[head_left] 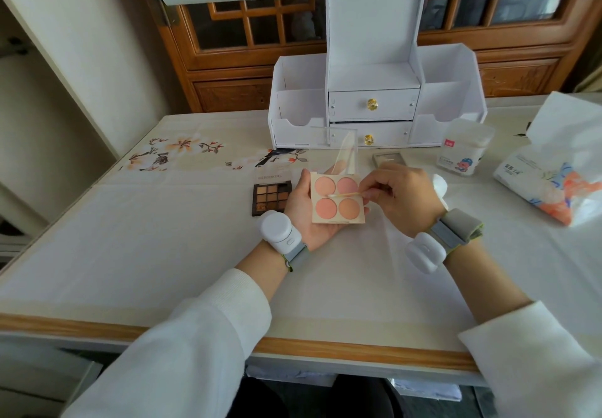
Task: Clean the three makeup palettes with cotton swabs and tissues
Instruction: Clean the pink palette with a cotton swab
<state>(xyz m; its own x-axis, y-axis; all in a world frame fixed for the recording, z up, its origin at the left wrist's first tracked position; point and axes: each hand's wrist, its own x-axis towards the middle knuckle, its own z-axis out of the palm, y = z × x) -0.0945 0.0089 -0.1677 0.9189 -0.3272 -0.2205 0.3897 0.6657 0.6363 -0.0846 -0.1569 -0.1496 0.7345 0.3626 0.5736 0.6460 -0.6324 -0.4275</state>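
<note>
At frame centre the left hand (304, 222) cradles the 4-pan blush palette (337, 202), fingers curled under it, clear lid (335, 149) tilted up and away. The right hand (404, 199) pinches a cotton swab (343, 194), its long axis lying left-right and its tip pointing left between the pans. An eyeshadow palette (270, 198) lies just left. A grey palette (389, 158), swab tub (464, 149) and tissue pack (550, 186) sit to the upper right.

A cream blush palette (337, 202) with four round peach pans lies open in the left hand (301, 212), its clear lid upright at the far edge; a wooden cotton swab (345, 194) touches its middle. A dark eyeshadow palette (272, 198) lies open just left, and a small grey palette (389, 159) lies far right, near the swab tub (464, 147) and tissue pack (550, 186)
</note>
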